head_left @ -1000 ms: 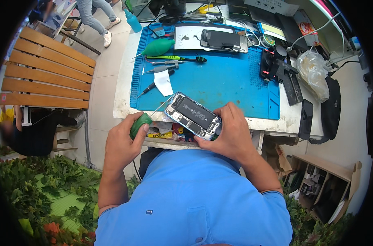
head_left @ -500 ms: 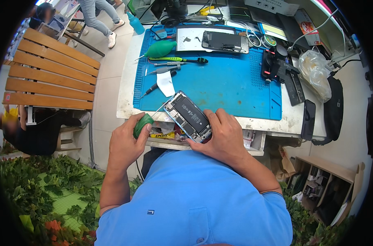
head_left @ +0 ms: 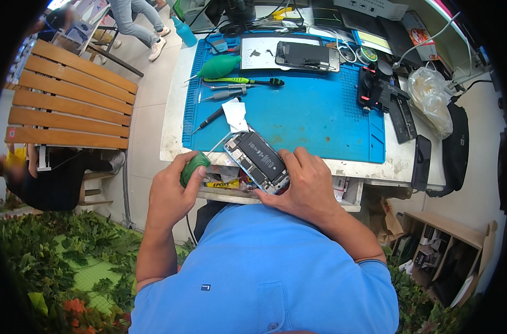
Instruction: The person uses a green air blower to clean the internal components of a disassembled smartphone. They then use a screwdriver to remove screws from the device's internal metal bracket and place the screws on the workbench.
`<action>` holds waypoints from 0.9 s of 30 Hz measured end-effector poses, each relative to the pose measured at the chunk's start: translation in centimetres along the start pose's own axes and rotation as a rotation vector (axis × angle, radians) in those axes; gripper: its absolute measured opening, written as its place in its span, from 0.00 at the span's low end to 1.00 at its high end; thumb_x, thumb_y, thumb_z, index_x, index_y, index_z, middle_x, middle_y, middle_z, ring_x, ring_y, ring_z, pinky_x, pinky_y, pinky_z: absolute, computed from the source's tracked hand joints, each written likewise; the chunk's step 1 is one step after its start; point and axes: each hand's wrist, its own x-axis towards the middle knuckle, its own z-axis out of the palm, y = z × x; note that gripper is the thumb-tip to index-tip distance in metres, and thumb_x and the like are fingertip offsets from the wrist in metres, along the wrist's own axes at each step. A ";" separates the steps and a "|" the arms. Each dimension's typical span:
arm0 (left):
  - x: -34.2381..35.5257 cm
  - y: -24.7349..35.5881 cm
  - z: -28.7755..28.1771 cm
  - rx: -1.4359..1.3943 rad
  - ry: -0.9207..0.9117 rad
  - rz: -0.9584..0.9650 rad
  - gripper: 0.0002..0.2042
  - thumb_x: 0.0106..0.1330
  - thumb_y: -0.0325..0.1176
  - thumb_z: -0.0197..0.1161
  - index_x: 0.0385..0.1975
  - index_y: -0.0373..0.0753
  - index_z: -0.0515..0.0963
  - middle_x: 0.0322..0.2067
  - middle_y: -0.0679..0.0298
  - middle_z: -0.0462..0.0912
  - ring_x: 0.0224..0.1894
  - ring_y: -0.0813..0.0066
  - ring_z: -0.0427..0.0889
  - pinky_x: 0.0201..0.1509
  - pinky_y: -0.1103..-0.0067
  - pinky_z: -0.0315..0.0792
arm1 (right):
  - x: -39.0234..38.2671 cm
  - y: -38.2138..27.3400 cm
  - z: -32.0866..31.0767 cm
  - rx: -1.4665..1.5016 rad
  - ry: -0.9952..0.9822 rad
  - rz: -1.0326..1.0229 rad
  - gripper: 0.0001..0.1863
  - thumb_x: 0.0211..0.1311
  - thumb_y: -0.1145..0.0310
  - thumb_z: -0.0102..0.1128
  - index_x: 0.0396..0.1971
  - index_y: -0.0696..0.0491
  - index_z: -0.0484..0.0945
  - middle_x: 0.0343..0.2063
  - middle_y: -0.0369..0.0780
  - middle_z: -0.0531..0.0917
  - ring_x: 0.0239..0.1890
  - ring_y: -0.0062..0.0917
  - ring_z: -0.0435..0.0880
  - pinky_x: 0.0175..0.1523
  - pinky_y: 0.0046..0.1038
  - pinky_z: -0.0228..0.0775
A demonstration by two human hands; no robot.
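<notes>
My right hand [head_left: 303,186] grips an opened phone body [head_left: 256,160] with its dark battery and circuit parts showing, tilted at the near edge of the blue work mat [head_left: 315,117]. My left hand [head_left: 172,192] is closed around a green rubber bulb tool [head_left: 194,166] whose thin metal tip points at the phone's upper left corner. A small tube with a yellow label [head_left: 223,183] lies just below the phone on the table's lip.
On the mat lie a white paper scrap [head_left: 235,114], a green-handled screwdriver [head_left: 242,81], tweezers and a pen-like tool, a green blower bulb [head_left: 219,66] and a detached phone screen [head_left: 306,55]. Black tools [head_left: 384,92] sit right. A wooden bench [head_left: 69,100] stands left.
The phone body has rotated clockwise in my right hand and now lies more lengthwise. My left hand with the green bulb tool has stayed close to the phone's left corner.
</notes>
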 end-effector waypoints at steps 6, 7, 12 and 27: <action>1.0 -0.2 -0.9 -0.276 0.093 -0.055 0.22 0.83 0.42 0.71 0.65 0.30 0.82 0.38 0.58 0.91 0.39 0.74 0.88 0.45 0.74 0.82 | 1.3 3.2 -3.0 -0.026 -0.049 -0.064 0.42 0.44 0.48 0.90 0.58 0.58 0.86 0.44 0.47 0.80 0.47 0.46 0.84 0.53 0.46 0.78; 1.4 -0.2 -1.0 -0.323 0.106 -0.035 0.23 0.83 0.42 0.71 0.66 0.30 0.81 0.38 0.60 0.91 0.39 0.76 0.87 0.45 0.75 0.81 | 1.6 4.0 -3.8 -0.024 -0.094 -0.055 0.41 0.44 0.49 0.89 0.57 0.58 0.86 0.44 0.47 0.80 0.48 0.45 0.83 0.54 0.46 0.77; 6.1 2.4 1.2 -0.019 -0.038 -0.056 0.36 0.68 0.54 0.83 0.68 0.36 0.79 0.47 0.44 0.93 0.50 0.43 0.95 0.55 0.58 0.87 | 2.6 7.3 -7.0 -0.106 -0.157 -0.126 0.40 0.42 0.50 0.89 0.55 0.56 0.87 0.44 0.46 0.81 0.52 0.45 0.82 0.60 0.46 0.75; 11.4 2.4 -0.6 0.032 0.176 0.157 0.17 0.66 0.36 0.77 0.51 0.39 0.85 0.47 0.47 0.91 0.51 0.40 0.91 0.56 0.54 0.84 | 3.0 8.5 -7.1 -0.072 -0.138 -0.056 0.44 0.38 0.49 0.92 0.58 0.58 0.89 0.46 0.47 0.83 0.55 0.45 0.83 0.63 0.45 0.77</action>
